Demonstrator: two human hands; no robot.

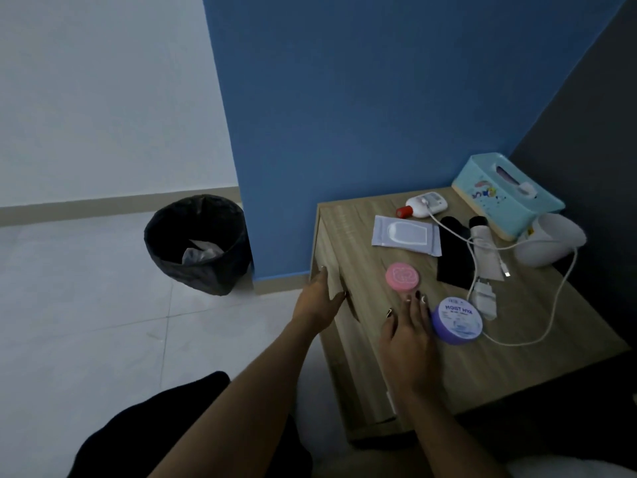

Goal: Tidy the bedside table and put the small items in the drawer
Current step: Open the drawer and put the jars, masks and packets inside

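The wooden bedside table (358, 236) stands in a blue corner. My left hand (319, 300) curls over the top edge of the drawer front (327, 257) on the table's left face, where a thin dark gap shows. Lying flat on the table top with fingers spread, my right hand (408, 334) holds nothing and almost touches a purple cream jar (457, 320). Beyond the fingertips lies a pink round case (402, 276). A white charger plug (484, 298) with its cable, a pale sachet (406, 235), a black cloth (453, 257) and a white tube (486, 251) are scattered behind.
A teal tissue box (506, 194) and a white rounded object (551, 241) sit at the table's back right. A white bottle with a red cap (418, 205) lies near the wall. A black-lined waste bin (198, 243) stands on the tiled floor to the left.
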